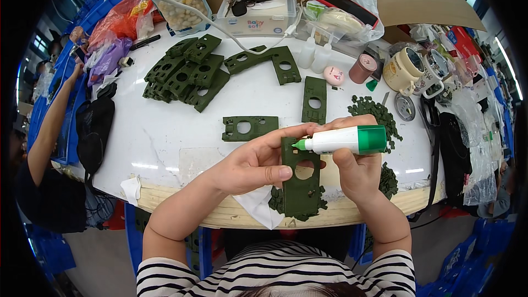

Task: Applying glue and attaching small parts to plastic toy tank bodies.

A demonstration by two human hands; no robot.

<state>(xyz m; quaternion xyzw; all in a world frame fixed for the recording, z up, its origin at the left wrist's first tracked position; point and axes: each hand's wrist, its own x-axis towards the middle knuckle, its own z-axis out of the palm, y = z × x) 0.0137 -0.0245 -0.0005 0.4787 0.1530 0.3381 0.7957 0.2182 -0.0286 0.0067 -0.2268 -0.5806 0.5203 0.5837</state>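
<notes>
My left hand [250,168] grips a dark green plastic plate [300,195] with a large round hole, tilted over the near table edge. Its thumb presses on the plate's face. In my right hand [360,179] is a white glue bottle [338,140] with a green end, lying almost level. The bottle's light green tip points left and touches or hovers just over the plate's upper end; I cannot tell which. Small green pieces [276,201] show around the plate's lower end. Two similar plates lie just beyond my hands, one crosswise [226,135] and one lengthwise [314,85].
A heap of green plates [179,74] lies back left, with more plates [286,66] beside it. Small green pieces [377,110] are piled at right. Mugs [404,71], small white bottles [322,58] and a clear box [256,14] stand behind. Another person's arm [52,113] is at far left.
</notes>
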